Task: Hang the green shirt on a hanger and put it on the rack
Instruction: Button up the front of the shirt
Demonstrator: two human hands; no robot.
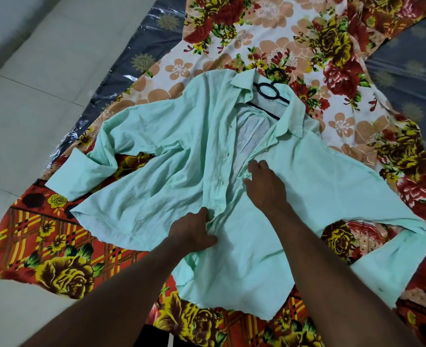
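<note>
A pale green long-sleeved shirt (171,151) lies spread front-up on a floral bedsheet, collar pointing away from me. A black hanger (268,92) sits inside it; only its ring-shaped neck and part of one bar show at the collar opening. The shirt front is unbuttoned and parted in the upper half. My left hand (196,230) pinches the left placket edge low on the shirt. My right hand (263,182) rests on the right front panel beside the opening, fingertips at the placket edge. No rack is in view.
The floral bedsheet (269,23) covers a mattress wrapped in clear plastic (141,53). A white tiled floor (31,78) runs along the left. Bare mattress (414,78) shows at the upper right.
</note>
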